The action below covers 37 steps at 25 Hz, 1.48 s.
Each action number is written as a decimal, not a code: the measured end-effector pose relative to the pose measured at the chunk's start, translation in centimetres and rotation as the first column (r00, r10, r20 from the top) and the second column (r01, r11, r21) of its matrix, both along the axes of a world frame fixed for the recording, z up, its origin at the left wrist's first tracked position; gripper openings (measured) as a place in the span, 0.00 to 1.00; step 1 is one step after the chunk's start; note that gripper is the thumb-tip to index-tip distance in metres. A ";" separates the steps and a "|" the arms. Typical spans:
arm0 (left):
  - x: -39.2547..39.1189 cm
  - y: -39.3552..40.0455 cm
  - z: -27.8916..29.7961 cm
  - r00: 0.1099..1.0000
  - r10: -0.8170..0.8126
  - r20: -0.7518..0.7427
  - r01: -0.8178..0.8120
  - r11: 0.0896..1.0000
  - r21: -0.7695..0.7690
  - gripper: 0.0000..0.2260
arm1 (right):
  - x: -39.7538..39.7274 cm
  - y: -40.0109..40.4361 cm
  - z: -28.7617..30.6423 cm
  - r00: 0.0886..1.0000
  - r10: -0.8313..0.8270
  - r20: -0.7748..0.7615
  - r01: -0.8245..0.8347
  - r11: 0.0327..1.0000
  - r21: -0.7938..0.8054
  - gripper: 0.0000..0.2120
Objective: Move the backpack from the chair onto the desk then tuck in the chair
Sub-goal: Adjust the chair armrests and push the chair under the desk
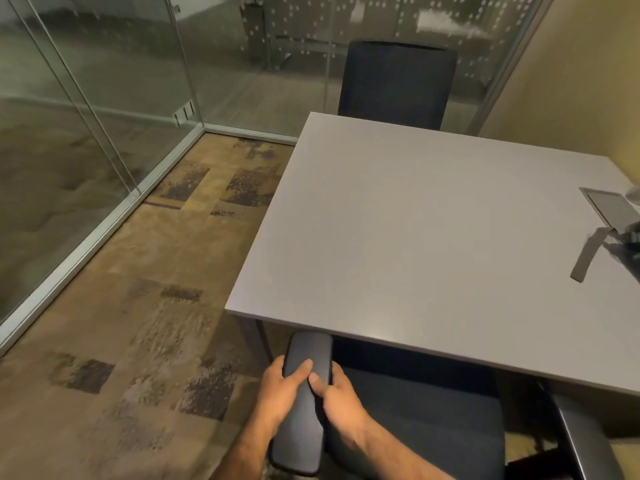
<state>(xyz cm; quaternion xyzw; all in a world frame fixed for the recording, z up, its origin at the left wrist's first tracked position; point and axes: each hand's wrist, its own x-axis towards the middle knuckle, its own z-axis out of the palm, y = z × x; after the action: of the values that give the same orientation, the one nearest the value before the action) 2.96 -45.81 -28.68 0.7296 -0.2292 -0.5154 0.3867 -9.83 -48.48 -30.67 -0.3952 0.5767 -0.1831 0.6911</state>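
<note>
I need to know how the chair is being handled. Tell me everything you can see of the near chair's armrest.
The armrest is a long, flat pad with rounded corners, dark and smooth, slightly glossy like plastic or rubber. It runs lengthwise toward the desk, its far end just under the desk's near edge. The left hand grips its left side, the right hand its right, thumbs resting on top. It sits left of the dark fabric seat.

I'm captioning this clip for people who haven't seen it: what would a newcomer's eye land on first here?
First, the two hands at bottom centre: left hand and right hand both grip the dark armrest of the near chair, whose seat sits partly under the desk. Next, the broad pale desk fills the right half, a grey strap lying at its right edge. A second dark chair stands behind it against the glass wall.
</note>
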 end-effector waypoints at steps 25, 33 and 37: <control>0.5 -0.8 -7.8 0.994 -0.105 -0.027 0.108 0.985 0.138 0.12 | -1.1 -1.4 -9.5 0.991 0.134 -0.008 -0.133 0.990 0.055 0.20; -0.6 0.9 -4.1 0.717 -0.515 0.470 0.428 0.857 0.287 0.37 | -3.9 -1.1 -0.8 0.807 0.368 -0.462 -0.491 0.852 -0.179 0.43; -2.4 0.9 3.0 0.376 -0.617 0.692 0.604 0.729 0.322 0.39 | -7.4 -1.4 6.0 0.640 0.303 -0.706 -0.653 0.699 -0.291 0.57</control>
<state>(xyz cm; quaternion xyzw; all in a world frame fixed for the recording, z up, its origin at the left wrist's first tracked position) 0.51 -44.92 -25.64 0.7405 -0.6171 -0.2646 0.0290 -17.28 -49.87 -24.71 -0.7478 0.5614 0.0036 0.3546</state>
